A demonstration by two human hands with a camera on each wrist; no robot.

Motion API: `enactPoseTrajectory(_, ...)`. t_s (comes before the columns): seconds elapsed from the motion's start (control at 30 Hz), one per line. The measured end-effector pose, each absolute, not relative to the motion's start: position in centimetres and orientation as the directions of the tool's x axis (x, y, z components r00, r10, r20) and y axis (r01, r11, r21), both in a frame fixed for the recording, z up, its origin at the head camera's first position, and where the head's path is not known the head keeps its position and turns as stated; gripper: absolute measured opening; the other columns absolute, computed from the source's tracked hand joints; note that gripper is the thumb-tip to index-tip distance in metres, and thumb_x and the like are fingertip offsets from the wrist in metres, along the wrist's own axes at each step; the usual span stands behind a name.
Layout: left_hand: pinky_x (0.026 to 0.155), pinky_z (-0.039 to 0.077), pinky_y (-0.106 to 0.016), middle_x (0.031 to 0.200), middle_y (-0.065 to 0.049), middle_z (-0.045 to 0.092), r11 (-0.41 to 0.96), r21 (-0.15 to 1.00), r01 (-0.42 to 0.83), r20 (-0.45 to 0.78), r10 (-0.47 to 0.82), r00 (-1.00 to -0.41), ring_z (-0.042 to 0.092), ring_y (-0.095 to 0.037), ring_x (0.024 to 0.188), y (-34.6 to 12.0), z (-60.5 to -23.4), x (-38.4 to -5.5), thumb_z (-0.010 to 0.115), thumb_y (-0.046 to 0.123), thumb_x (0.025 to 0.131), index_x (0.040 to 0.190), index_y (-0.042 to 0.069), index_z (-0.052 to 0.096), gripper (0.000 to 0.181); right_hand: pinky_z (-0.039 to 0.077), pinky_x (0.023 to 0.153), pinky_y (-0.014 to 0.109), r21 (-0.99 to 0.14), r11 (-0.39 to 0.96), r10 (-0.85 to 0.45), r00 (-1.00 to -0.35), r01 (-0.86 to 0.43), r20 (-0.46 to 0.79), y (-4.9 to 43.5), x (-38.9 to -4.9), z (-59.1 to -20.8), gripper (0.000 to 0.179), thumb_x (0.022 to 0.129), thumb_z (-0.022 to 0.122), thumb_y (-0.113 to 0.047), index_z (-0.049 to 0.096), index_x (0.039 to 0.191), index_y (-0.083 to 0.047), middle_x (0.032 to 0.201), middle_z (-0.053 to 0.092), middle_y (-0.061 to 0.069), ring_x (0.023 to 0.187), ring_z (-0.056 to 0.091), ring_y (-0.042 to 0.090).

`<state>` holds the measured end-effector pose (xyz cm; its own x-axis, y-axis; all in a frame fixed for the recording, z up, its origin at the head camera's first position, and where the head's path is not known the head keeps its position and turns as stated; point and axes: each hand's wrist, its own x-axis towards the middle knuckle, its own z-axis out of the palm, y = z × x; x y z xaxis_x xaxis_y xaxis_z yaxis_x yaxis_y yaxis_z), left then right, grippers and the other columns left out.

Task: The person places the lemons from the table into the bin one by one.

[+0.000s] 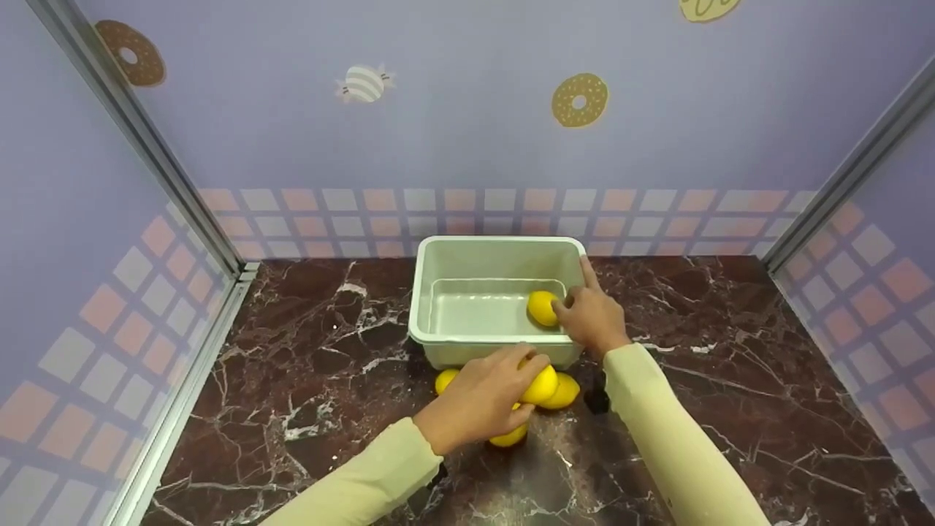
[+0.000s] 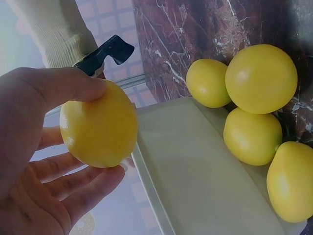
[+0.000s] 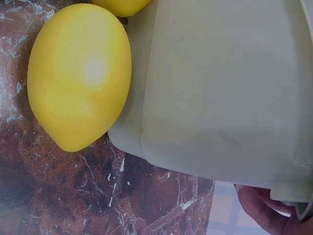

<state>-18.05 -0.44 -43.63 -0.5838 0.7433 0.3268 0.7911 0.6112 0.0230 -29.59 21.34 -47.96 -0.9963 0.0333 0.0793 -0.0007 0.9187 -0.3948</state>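
My left hand [image 1: 486, 394] holds a yellow lemon [image 2: 100, 125] between thumb and fingers, just in front of a pale plastic bin [image 1: 500, 239]. Several more lemons [image 2: 261, 78] lie close together along the bin's near side, partly covered by that hand in the head view. At the bin's right side, my right hand [image 1: 595, 314] grips the rim, its index finger stretched along the edge. The thumb reaches inside and overlaps a lemon [image 1: 542, 308] on the bin floor. Fingers [image 3: 261, 208] show below the rim in the right wrist view.
A dark red marbled tabletop [image 1: 730, 409] carries everything. Behind the bin stands a lilac wall [image 1: 467, 146] with checks and sweets printed on it. Metal frame posts [image 1: 146, 139] run up the corners beside the side walls.
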Motion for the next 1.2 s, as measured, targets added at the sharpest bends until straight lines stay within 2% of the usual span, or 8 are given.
enactPoseTrajectory(0.33, 0.062, 0.052, -0.026, 0.107, 0.000, 0.055, 0.612, 0.034, 0.790, 0.348, 0.734, -0.583, 0.054, -0.015, 0.081, -0.5, -43.2, -18.6, 0.073, 0.027, 0.074, 0.117, 0.015, 0.052, 0.049, 0.048, 0.075, 0.047, -0.408, 0.913, 0.039, -0.996, 0.005, 0.077, 21.3, -29.4, -48.0, 0.035, 0.093, 0.056, -0.039, 0.069, 0.084, -0.007, 0.163, 0.015, 0.005, 0.077, 0.059, 0.032)
enactPoseTrajectory(0.8, 0.068, 0.054, -0.028, 0.115, -0.002, 0.055, 0.622, 0.066, 0.780, 0.315, 0.729, -0.607, 0.058, -0.016, 0.091, -0.7, -42.5, -19.1, 0.072, 0.027, 0.078, 0.121, 0.015, 0.052, 0.049, 0.048, 0.075, 0.048, -0.408, 0.913, 0.042, -0.996, 0.005, 0.082, 21.2, -29.2, -47.9, 0.035, 0.092, 0.057, -0.039, 0.067, 0.081, -0.007, 0.163, 0.016, 0.004, 0.077, 0.060, 0.032)
enactPoseTrajectory(1.2, 0.074, 0.054, -0.028, 0.117, -0.003, 0.055, 0.615, 0.069, 0.785, 0.336, 0.727, -0.599, 0.057, -0.017, 0.093, -0.7, -42.2, -19.5, 0.074, 0.027, 0.078, 0.121, 0.013, 0.053, 0.050, 0.047, 0.071, 0.045, -0.405, 0.914, 0.041, -0.996, 0.008, 0.073, 21.4, -29.3, -48.1, 0.036, 0.093, 0.056, -0.041, 0.067, 0.081, -0.009, 0.163, 0.014, 0.003, 0.073, 0.058, 0.031)
